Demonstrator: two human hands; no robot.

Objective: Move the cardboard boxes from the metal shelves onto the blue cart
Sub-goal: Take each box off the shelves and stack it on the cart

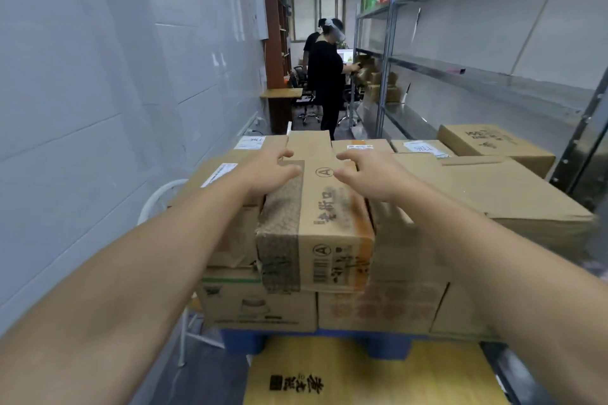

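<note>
Looks mostly done imo. Blue cart (243, 340) is stacked at least two layers deep with cardboard boxes; left hand (268, 174) and right hand (371, 174) rest spread on the top box (324, 207) at its near edge. One box (493, 145) sits on the mostly bare metal shelves (487, 79), more farther down.

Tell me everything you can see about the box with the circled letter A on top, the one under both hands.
The box with the circled A is brown corrugated cardboard, long and narrow, lying flat on top of the stack on the blue cart. A scuffed, dark patterned band runs along its left side, with printed characters, an orange smear and a barcode on the near end. The left hand and right hand rest open on its far top.
</note>
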